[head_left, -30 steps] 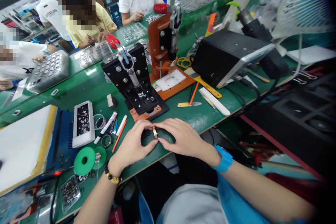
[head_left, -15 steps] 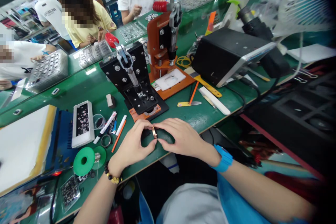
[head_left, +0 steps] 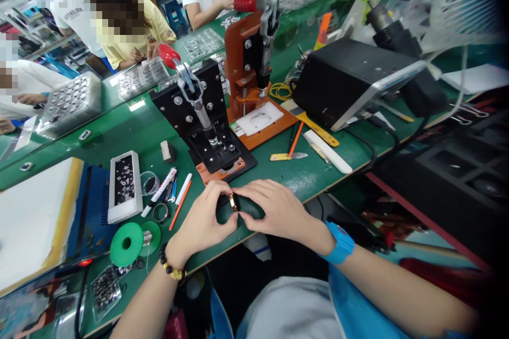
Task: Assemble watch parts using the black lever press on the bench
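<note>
Well, the gold ring [head_left: 234, 202] stood on edge, its narrow band running near to far, pinched midway between the closed fingertips of the left hand [head_left: 202, 217] and right hand [head_left: 278, 209], just above the green bench [head_left: 330, 169].

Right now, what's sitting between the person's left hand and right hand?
In the head view, a gold-coloured ring sits between the left hand and the right hand, pinched by the fingertips of both.
</note>
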Demonstrator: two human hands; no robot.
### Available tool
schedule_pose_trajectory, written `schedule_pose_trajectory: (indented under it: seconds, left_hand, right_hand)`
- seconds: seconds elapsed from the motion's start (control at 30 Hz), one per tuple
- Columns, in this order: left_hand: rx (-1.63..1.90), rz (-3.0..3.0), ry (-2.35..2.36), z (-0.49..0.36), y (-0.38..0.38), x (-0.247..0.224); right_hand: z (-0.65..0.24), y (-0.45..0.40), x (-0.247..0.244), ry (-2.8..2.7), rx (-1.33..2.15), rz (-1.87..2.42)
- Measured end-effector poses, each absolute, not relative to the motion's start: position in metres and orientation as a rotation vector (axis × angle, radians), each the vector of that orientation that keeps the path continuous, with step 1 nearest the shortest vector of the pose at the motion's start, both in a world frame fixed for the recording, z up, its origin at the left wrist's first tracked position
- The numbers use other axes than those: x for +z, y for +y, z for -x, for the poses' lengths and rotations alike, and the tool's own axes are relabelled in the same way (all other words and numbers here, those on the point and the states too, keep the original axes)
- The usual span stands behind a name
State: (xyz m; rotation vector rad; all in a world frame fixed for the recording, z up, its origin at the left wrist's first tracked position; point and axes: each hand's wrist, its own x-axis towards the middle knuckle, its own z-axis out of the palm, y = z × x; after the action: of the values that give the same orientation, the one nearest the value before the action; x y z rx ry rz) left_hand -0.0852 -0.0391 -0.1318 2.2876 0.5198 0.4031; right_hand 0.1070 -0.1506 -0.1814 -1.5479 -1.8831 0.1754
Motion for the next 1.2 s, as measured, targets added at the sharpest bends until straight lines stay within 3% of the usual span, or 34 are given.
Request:
schedule_pose_trajectory:
  seconds: [1.2]
  left_hand:
    - [0.367, -2.348, 0.504, 0.0845, -0.0404, -0.1348]
  right_hand:
    - [-0.1055, -0.1537, -0.1822, -1.838, 0.079, 1.565]
